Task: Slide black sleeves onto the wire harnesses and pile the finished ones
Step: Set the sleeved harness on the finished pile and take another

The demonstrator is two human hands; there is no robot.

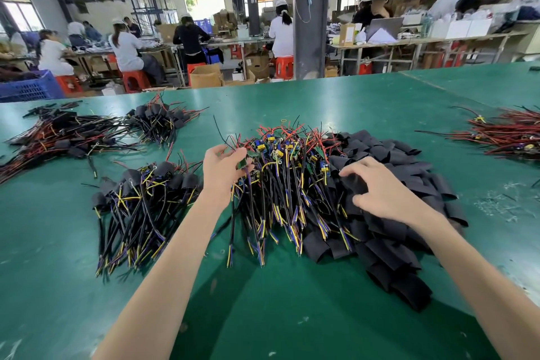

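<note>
On the surface (380,102), left hand (225,168) is gripping a wire harness (243,163), right hand (380,188) is touching black sleeves (394,245) with relaxed fingers

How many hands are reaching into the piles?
2. Left hand holds a harness at the wire pile; right hand touches the sleeves beside it. None look hidden.
</note>
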